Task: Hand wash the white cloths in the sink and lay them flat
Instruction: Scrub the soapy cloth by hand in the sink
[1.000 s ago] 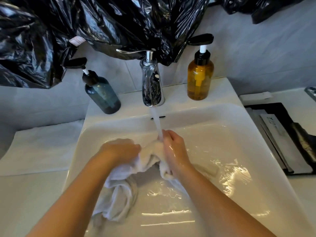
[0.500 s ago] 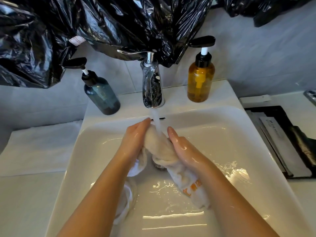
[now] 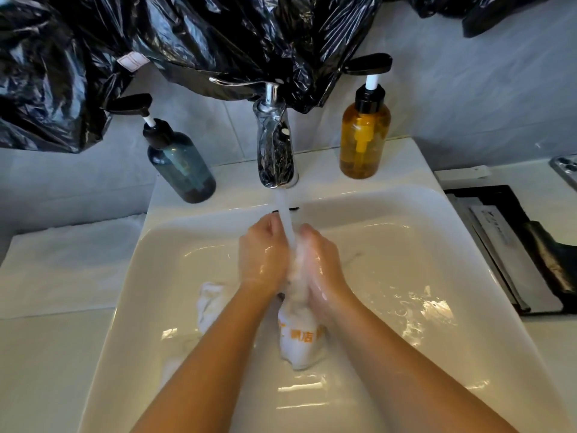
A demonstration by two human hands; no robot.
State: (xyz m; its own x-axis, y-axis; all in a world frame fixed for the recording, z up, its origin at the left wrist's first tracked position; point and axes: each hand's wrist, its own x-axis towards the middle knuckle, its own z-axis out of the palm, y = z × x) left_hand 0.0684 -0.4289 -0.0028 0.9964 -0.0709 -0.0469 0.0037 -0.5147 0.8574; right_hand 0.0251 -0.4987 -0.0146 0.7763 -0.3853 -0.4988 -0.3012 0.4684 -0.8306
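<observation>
The left hand (image 3: 262, 254) and right hand (image 3: 323, 259) grip 1 cloth (image 3: 300, 334), fingers curled round it, under the tap (image 3: 276, 148) so water flushes through; its tail hangs in the sink (image 3: 421, 232).

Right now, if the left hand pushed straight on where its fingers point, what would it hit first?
The left hand, cupping the white cloth, would likely meet the sink's back wall under the faucet; depth unclear.
</observation>
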